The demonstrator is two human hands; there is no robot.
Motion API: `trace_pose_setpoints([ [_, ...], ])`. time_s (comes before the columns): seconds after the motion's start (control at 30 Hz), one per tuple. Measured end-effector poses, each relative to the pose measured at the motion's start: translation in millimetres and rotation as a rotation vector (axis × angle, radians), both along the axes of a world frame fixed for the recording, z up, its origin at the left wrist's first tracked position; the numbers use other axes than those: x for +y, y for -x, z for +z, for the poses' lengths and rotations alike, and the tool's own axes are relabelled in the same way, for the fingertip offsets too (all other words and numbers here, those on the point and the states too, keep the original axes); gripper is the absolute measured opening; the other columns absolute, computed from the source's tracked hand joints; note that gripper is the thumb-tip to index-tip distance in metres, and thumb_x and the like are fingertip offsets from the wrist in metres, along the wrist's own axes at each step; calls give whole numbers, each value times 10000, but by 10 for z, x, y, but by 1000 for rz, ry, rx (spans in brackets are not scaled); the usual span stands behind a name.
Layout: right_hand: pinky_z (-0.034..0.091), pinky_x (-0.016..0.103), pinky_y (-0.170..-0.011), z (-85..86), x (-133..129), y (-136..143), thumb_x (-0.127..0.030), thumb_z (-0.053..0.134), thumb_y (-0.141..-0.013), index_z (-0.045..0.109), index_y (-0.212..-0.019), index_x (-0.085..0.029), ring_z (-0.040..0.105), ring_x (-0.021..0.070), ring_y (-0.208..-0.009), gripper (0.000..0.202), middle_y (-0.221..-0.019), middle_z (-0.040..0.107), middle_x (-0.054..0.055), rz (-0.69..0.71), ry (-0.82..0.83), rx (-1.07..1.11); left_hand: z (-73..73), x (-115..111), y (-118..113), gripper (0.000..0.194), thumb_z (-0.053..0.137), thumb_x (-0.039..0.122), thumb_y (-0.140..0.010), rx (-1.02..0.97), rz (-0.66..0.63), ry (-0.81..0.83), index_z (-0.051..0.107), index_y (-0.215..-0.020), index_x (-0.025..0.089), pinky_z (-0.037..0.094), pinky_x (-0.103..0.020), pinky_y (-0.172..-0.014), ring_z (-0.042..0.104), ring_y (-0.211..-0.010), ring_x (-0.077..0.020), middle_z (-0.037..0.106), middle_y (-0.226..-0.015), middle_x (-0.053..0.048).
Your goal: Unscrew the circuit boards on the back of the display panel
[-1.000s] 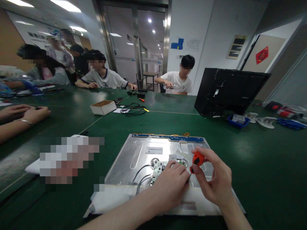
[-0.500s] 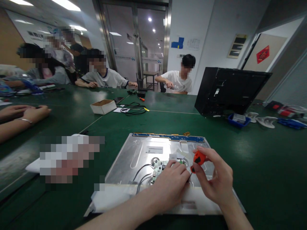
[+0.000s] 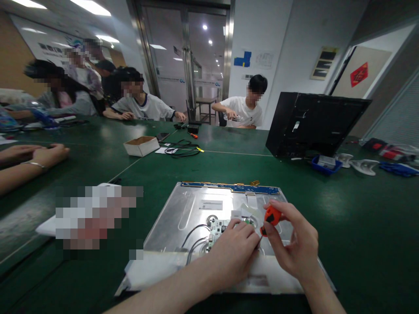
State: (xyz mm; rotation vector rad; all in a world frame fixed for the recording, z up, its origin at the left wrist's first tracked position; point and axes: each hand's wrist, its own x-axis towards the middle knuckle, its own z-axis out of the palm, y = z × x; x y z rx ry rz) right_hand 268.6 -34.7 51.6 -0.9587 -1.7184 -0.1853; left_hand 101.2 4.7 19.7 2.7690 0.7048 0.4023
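Observation:
In my right hand (image 3: 296, 242) is a screwdriver (image 3: 271, 216) with an orange and black handle, pinched between thumb and fingers. Its thin shaft slants down to the left, and the tip is hidden beside my left hand. My left hand (image 3: 236, 244) rests over a green circuit board (image 3: 216, 227) with its fingers curled and close together; whatever lies under them is hidden. The board sits on the silver metal back of a flat display panel (image 3: 170, 222). Dark cables run from the board's left side, and a blue circuit strip (image 3: 209, 187) lines the panel's far edge.
A black monitor housing (image 3: 314, 126) stands at the back right, near a blue tray (image 3: 326, 165). Further left are a small open box (image 3: 141, 146) and coiled black cable (image 3: 183, 147). A blurred-out white item (image 3: 46, 226) lies left of the panel. Several people sit around the table.

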Motion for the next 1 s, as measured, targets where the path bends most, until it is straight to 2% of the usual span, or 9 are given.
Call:
trace_pose_setpoints([
  [0.5, 584, 318, -655, 4, -6, 3, -131, 587, -897, 537, -1331, -225, 696, 213, -876, 446, -1027, 715, 80, 16, 5, -4, 0, 8, -1, 222, 538, 162, -943, 0, -9, 8, 582, -1157, 192, 384, -463, -1058, 611, -1098, -271, 666, -1177, -92],
  [0.73, 606, 360, -695, 25, -12, -3, -125, 590, -883, 563, -1337, -255, 669, 228, -922, 474, -1118, 651, 95, -20, -17, -16, 8, 3, -8, 160, 514, 169, -957, 1, -7, 12, 592, -1095, 190, 389, -467, -1051, 620, -1068, -263, 670, -1147, -91],
  [1.0, 576, 312, -612, 46, -13, 9, -119, 576, -897, 544, -1359, -234, 612, 169, -776, 476, -1115, 623, 95, -20, -10, -12, 15, -6, -6, 143, 535, 155, -939, -2, 3, -12, 585, -1069, 186, 394, -455, -1042, 626, -1034, -257, 677, -1108, -79],
])
